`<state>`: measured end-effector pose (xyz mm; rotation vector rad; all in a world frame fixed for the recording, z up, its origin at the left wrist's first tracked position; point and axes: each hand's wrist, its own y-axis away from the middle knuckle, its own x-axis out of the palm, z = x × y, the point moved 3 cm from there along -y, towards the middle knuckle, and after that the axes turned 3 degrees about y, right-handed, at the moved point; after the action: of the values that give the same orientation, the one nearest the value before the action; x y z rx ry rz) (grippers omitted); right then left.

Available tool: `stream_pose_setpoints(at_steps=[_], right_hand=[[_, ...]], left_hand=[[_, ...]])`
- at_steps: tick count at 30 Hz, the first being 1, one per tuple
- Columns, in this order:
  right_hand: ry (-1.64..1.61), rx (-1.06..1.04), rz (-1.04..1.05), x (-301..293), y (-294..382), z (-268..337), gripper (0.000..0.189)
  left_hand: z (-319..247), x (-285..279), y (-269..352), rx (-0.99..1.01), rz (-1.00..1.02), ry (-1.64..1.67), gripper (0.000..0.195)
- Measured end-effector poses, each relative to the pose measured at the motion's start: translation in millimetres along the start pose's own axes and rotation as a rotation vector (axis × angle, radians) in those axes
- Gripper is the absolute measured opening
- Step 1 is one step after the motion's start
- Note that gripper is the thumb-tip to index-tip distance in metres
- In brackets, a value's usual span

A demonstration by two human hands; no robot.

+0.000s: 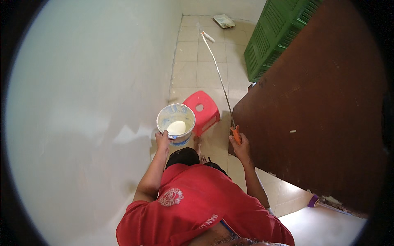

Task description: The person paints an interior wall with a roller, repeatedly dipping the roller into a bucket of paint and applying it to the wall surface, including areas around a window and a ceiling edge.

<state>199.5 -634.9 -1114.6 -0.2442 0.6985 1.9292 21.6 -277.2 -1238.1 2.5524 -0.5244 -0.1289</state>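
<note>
My left hand (162, 140) grips the near rim of a plastic paint bucket (175, 112). Pale cream paint (176, 127) pools inside it, and blue and white smears coat its walls. In my right hand (241, 148) is the orange handle (236, 135) of a paint roller. The roller's long, thin rod (220, 77) stretches forward, spattered with paint towards its far end. At its tip, the white roller sleeve (208, 37) appears over the floor tiles; whether it touches them I cannot tell. A red plastic stool (203, 104) with a round hole stands just beyond the bucket.
A pale wall (92, 92) runs along my left. To my right is a large brown wooden panel (311, 110), with green slatted plastic crates (271, 40) behind it. Folded paper (224, 21) lies on the tiled floor (184, 72) at the far end. A purple-ended object (313, 201) is at lower right.
</note>
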Motion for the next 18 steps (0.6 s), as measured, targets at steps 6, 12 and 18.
stream_pose_setpoints(at_steps=[6, 12, 18], right_hand=[[-0.035, -0.075, -0.085, 13.0, -28.1, -8.7, 0.047], [-0.038, 0.001, -0.067, 13.3, -63.1, 15.5, 0.035], [-0.084, -0.118, -0.084, 0.5, -118.5, 85.5, 0.028]], left_hand=[[12.0, 5.1, -29.3, -0.005, 0.039, 0.023, 0.037], [-10.5, 28.1, -49.7, -0.048, -0.048, 0.03, 0.036], [-79.0, 51.8, -60.9, -0.05, -0.076, -0.033, 0.039]])
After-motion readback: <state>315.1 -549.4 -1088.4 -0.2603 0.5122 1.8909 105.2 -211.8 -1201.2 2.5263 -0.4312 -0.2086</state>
